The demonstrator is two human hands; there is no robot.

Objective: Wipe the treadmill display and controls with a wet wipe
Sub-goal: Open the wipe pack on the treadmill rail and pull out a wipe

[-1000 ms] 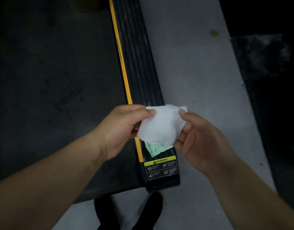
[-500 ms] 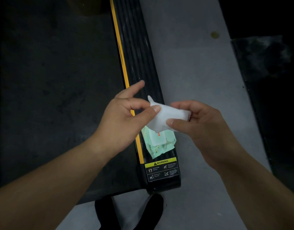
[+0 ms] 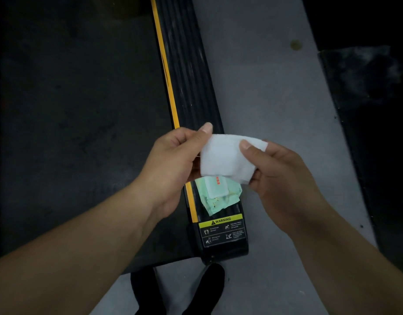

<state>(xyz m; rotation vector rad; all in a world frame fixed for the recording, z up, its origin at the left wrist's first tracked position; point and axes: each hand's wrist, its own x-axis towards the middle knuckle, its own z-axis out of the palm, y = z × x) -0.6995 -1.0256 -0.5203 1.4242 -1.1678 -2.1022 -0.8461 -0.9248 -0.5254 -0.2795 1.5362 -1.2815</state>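
A white wet wipe [image 3: 225, 160] is held folded between both hands above the treadmill's black side rail [image 3: 189, 71]. My left hand [image 3: 173, 164] pinches its left edge with thumb and fingers. My right hand [image 3: 284, 185] grips its right side, thumb on top. Below the wipe, a pale green wipe packet [image 3: 221, 198] lies on the rail, just above a yellow WARNING label [image 3: 223, 230]. The treadmill's display and controls are out of view.
The dark treadmill belt [image 3: 77, 110] fills the left, edged by a yellow stripe [image 3: 168, 83]. Grey floor [image 3: 264, 87] runs to the right of the rail, with a dark mat [image 3: 373, 98] at far right. Black shoes [image 3: 209, 289] show at the bottom.
The wipe has been spread wider between my hands, and my left index finger, raised before, has come down onto it. The packet stays on the rail.
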